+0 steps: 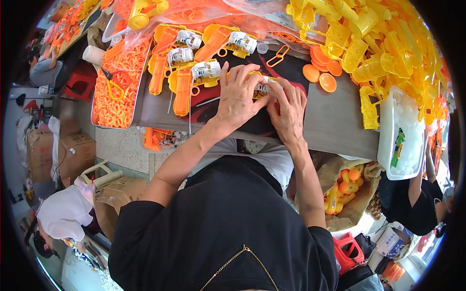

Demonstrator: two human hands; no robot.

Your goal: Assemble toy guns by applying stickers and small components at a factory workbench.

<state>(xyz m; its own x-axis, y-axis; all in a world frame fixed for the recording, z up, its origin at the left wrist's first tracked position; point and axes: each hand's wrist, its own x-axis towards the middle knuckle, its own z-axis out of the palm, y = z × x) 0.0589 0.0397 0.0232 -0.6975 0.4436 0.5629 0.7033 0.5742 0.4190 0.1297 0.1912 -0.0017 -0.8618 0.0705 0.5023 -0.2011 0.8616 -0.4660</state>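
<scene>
My left hand (241, 97) and my right hand (287, 109) meet over the dark mat (228, 116). Their fingers close around a small yellow toy-gun shell (266, 79) with a white part inside, most of it hidden by the fingers. To the left lie several yellow toy-gun shells (172, 83) fitted with orange pieces and printed white cylinders (206, 70). A thin metal rod (208, 102) lies beside my left hand. Beyond my right hand are an orange oblong loop (277, 56) and several round orange caps (327, 82).
At the left stands a tray (93, 114) of orange rings, with yellow-handled scissors (114, 88) on top. Yellow shells (374, 58) are heaped at the right. A white bin (386, 131) holds translucent pieces and a green part (398, 148). Below is a paper sack (357, 213) of yellow-orange toys.
</scene>
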